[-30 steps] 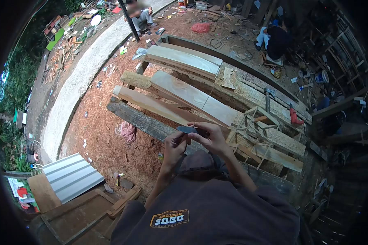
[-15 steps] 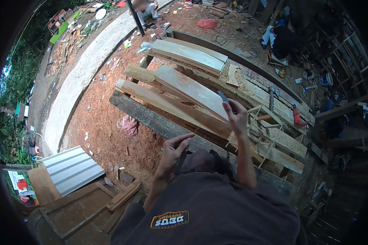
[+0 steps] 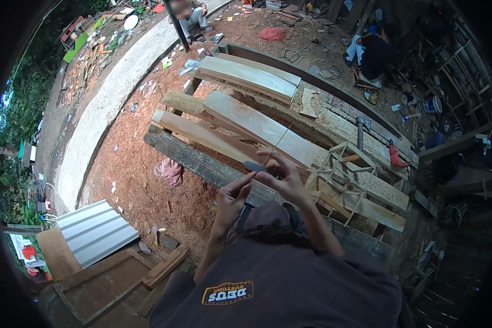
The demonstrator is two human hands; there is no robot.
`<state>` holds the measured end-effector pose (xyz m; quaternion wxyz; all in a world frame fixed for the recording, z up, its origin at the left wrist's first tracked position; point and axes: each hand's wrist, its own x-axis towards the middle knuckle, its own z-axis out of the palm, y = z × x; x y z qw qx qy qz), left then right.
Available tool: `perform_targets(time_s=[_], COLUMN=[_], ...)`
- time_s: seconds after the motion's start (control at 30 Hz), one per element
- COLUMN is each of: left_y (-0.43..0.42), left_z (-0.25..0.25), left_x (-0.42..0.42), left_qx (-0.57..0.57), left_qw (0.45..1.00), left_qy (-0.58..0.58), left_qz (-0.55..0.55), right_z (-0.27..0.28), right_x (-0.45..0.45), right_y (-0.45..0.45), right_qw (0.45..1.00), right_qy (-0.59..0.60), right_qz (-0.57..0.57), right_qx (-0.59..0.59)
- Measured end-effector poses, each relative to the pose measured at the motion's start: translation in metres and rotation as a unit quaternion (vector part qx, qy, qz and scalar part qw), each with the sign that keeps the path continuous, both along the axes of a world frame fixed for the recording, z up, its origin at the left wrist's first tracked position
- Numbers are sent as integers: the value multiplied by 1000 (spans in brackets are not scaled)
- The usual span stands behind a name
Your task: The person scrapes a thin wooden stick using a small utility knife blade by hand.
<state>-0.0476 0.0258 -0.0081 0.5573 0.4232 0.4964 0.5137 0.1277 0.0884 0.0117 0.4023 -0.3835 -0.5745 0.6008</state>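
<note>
Grey blade (image 3: 252, 165) returned, right hand (image 3: 284, 180) beside left hand (image 3: 233, 199)

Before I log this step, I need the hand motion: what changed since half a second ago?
The right hand, raised and apart then, has come down and left in the picture to the left hand, still holding the grey piece. The planks stayed put.

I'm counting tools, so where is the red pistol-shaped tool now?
In the head view, the red pistol-shaped tool lies right of centre, on the right end of the wooden plank bench, just right of the dark-headed hammer.
</note>
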Motion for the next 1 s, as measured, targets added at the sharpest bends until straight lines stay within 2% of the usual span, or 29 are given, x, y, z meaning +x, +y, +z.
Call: perform_targets(time_s=[0.1, 0.27, 0.3, 0.37, 0.5, 0.6, 0.7, 0.77, 0.83, 0.97, 1.0], left_y=[-1, 5, 6, 16, 20, 17, 13, 6, 3, 2, 4], left_z=[6, 19, 21, 27, 29, 28, 19, 19, 20, 13, 11], left_x=[0, 3, 6, 10, 11, 12, 7, 0, -3, -6, -5], left_qx=[-16, -69, -83, -69, -69, -50, -64, -76, -87, -96, -92], left_qw=[999, 994, 992, 995, 994, 993, 989, 990, 991, 993, 994], left_qy=[-19, -56, -75, -42, -24, -53, -27, -29, -42, -56, -54], left_qz=[-22, -65, -62, -60, -76, -91, -128, -117, -89, -41, -36], right_z=[-8, -4, -4, -5, 12, 8, -10, -4, 4, 5, 4], right_x=[8, 13, 11, 5, 9, 22, 35, 57, 75, 66, 55], right_y=[10, 13, 12, 9, 8, 9, 19, 33, 42, 33, 24], right_qw=[996, 999, 999, 995, 999, 999, 992, 970, 967, 986, 992], right_qy=[65, -9, 15, 64, 46, 35, 55, 95, 64, -23, -21], right_qz=[-39, 28, 35, 49, 0, -8, -116, -215, -247, -159, -120], right_qx=[-36, 27, -1, -56, 7, -17, -2, -63, -18, 43, 28])
